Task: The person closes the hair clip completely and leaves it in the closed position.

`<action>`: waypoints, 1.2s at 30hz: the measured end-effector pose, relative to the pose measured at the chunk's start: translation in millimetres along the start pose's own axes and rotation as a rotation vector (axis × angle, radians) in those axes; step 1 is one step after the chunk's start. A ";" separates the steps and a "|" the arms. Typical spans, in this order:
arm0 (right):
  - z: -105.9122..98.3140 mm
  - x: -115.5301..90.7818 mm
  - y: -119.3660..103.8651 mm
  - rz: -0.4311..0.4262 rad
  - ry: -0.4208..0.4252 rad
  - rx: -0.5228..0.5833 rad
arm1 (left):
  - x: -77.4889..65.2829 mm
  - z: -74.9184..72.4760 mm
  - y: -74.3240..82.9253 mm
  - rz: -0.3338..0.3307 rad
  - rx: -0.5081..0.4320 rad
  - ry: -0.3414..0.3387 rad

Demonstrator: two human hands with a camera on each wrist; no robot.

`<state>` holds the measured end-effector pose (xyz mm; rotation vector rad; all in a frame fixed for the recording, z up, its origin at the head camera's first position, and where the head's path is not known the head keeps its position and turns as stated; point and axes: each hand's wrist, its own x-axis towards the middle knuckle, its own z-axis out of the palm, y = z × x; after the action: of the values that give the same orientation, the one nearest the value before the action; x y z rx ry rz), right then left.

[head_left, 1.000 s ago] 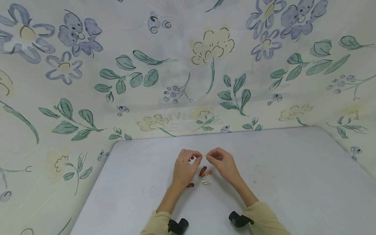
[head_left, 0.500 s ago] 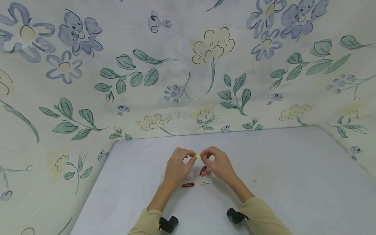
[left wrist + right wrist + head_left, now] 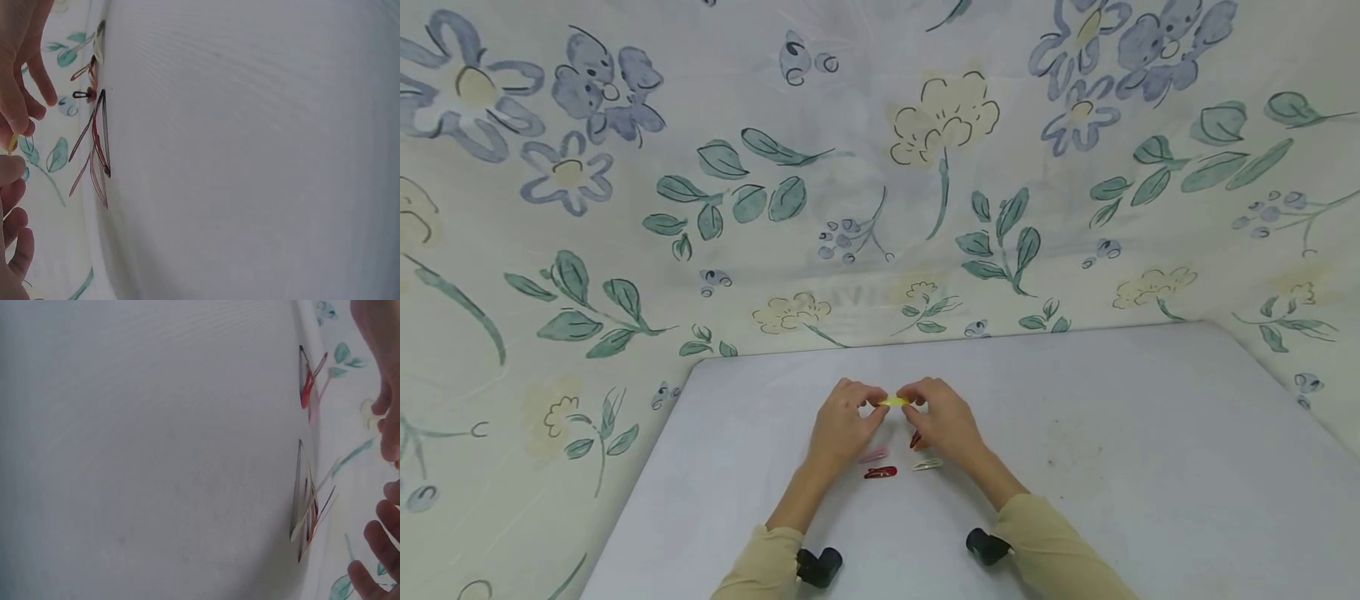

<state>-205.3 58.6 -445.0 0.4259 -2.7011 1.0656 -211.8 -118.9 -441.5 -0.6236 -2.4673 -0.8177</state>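
A yellow snap hair clip (image 3: 893, 401) is stretched between both hands above the table. My left hand (image 3: 844, 423) pinches its left end between thumb and forefinger. At its right end are the pinching thumb and forefinger of my right hand (image 3: 949, 423). In the left wrist view a bit of the yellow clip (image 3: 12, 144) shows between the fingertips. Below the hands lie a pink hair clip (image 3: 873, 455), a red one (image 3: 880, 472) and a white one (image 3: 927, 464). A dark red clip (image 3: 915, 438) and an orange clip are partly hidden by my right hand.
The clips lie on a white-covered table (image 3: 1150, 467). Behind it hangs a flower-patterned cloth (image 3: 880, 167). Black wrist cameras sit on both cuffs, the left camera (image 3: 820, 567) and the right camera (image 3: 987, 547). In the wrist views, several clips stand with their two arms spread.
Both hands have moved left with the yellow clip, whose face now shows wider. The pink and red clips have come into view, while the right hand now covers much of the orange clip.
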 end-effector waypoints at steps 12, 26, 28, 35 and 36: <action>13.7 12.3 -5.2 -0.055 -0.097 -0.151 | -2.8 -3.0 -15.7 -0.020 0.092 -0.087; 22.7 20.1 -8.2 -0.004 -0.201 -0.202 | -1.5 -8.0 -21.0 -0.125 0.116 -0.274; 24.0 20.4 -7.8 -0.009 -0.211 -0.208 | -1.9 -8.4 -21.5 -0.147 0.107 -0.298; 28.7 19.1 -8.0 -0.022 -0.253 -0.234 | -3.3 -8.9 -26.1 -0.197 0.078 -0.395; 29.2 18.9 -8.2 -0.029 -0.256 -0.243 | -3.3 -9.0 -26.9 -0.203 0.075 -0.410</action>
<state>-222.7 29.1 -455.3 0.5895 -2.9883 0.7037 -221.3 -144.9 -448.4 -0.5652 -2.9580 -0.7231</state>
